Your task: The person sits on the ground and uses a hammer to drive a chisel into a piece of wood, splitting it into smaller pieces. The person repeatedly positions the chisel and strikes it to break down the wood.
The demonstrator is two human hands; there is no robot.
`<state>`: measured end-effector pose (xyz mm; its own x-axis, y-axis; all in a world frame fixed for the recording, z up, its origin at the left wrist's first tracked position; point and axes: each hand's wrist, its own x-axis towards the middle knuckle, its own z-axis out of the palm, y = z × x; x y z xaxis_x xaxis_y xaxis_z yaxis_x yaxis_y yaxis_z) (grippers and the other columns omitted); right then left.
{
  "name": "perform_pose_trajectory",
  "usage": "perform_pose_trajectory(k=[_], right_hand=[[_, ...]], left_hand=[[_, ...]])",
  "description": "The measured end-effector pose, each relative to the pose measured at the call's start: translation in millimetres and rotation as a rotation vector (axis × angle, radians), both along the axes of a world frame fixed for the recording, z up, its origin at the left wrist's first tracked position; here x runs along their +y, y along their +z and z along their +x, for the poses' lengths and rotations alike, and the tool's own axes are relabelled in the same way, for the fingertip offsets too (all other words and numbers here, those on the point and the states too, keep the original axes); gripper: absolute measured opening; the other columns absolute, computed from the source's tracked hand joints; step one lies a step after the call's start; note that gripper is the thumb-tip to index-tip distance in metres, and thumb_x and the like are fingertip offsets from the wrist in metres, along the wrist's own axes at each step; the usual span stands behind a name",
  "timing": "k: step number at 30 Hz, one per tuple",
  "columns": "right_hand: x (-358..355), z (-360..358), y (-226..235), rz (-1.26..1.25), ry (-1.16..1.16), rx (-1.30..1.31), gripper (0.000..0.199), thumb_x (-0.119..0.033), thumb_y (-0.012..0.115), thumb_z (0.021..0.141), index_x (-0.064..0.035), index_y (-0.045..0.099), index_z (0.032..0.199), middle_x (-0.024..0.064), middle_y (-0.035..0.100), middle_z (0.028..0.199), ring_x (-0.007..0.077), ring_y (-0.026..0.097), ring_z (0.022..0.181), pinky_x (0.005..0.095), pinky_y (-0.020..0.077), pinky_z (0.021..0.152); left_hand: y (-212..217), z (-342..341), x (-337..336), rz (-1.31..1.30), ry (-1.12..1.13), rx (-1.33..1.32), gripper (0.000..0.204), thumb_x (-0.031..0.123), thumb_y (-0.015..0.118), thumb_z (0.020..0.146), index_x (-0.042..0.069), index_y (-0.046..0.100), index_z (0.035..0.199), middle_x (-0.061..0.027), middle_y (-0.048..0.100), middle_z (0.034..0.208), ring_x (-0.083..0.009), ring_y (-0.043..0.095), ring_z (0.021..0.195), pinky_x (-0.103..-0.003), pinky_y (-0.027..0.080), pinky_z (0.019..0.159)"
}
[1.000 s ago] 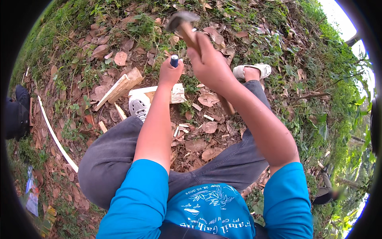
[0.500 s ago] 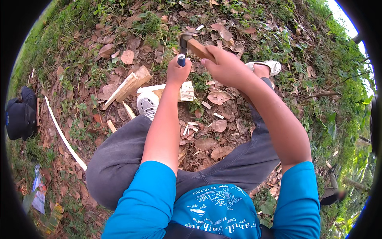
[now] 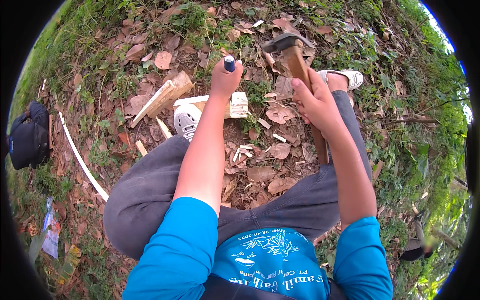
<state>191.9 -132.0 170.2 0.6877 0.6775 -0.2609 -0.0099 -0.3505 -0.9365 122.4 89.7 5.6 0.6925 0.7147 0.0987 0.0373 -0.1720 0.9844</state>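
My left hand (image 3: pixel 226 80) is wrapped round the blue handle of a chisel (image 3: pixel 229 63), whose capped end points up. Its blade is hidden behind my hand and forearm. Below lies a pale wooden block (image 3: pixel 239 106) with a chipped, cut end, partly covered by my forearm. My right hand (image 3: pixel 317 102) grips the wooden handle of a claw hammer (image 3: pixel 298 65). The hammer's dark metal head is raised to the right of the chisel, apart from it.
My left shoe (image 3: pixel 187 121) is against the block. Another split wood piece (image 3: pixel 165 100) lies left of it. Wood chips (image 3: pixel 243 152) and dry leaves cover the ground. At far left are a black bag (image 3: pixel 30 142) and a long pale strip (image 3: pixel 82 160).
The hammer has swung from above the chisel's end up and to the right, with my right hand. My left hand keeps hold of the chisel in nearly the same place.
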Motion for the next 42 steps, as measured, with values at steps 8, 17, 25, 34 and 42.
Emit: perform_pose_trajectory(k=[8,17,25,34,42], right_hand=[[-82.7,-5.6,-78.5,0.07,-0.362,0.428,0.018,-0.023,0.054,0.105,-0.0125,0.047,0.118,-0.0044,0.044,0.074,0.0025,0.037,0.047,0.0214,0.0347,0.042],[-99.9,1.4,-87.6,0.087,-0.289,0.483,0.025,-0.023,0.055,0.104,-0.0127,0.048,0.126,-0.0044,0.044,0.074,0.0025,0.038,0.047,0.0209,0.034,0.042],[-102.7,13.6,-97.7,0.129,-0.309,0.493,0.025,-0.023,0.058,0.102,-0.0085,0.049,0.12,-0.0022,0.049,0.074,0.0049,0.042,0.048,0.0234,0.0367,0.041],[-106.6,14.2,-120.4,0.087,-0.17,0.36,0.038,-0.032,0.068,0.094,-0.0027,0.055,0.114,0.0008,0.056,0.076,0.0081,0.05,0.05,0.0262,0.041,0.041],[-101.2,5.2,-239.8,-0.35,0.0,0.038,0.042,-0.033,0.066,0.091,-0.0058,0.061,0.122,0.0178,0.07,0.095,0.0326,0.069,0.082,0.0438,0.0552,0.074]], left_hand=[[5.9,-31.0,-77.2,0.409,-0.128,0.006,0.031,0.012,0.068,0.089,0.003,0.044,0.071,-0.0151,0.048,0.063,-0.0319,0.049,0.056,-0.042,0.042,0.055],[-20.8,-56.0,-125.0,0.844,-0.49,0.139,0.03,0.019,0.076,0.085,0.007,0.053,0.07,-0.0098,0.055,0.069,-0.0337,0.056,0.072,-0.044,0.044,0.068],[35.4,-19.4,-191.5,0.29,-0.571,0.325,0.028,0.022,0.071,0.091,0.003,0.057,0.076,-0.016,0.064,0.073,-0.0364,0.065,0.072,-0.044,0.05,0.064],[23.2,-15.7,-189.6,0.31,-0.524,0.502,0.047,0.008,0.073,0.08,0.006,0.039,0.113,-0.0197,0.063,0.103,-0.0426,0.066,0.095,-0.048,0.053,0.081],[-9.3,-29.6,-176.2,-0.252,-0.362,0.635,0.031,0.029,0.071,0.095,0.002,0.059,0.103,-0.0059,0.065,0.086,-0.0152,0.066,0.068,-0.031,0.054,0.065]])
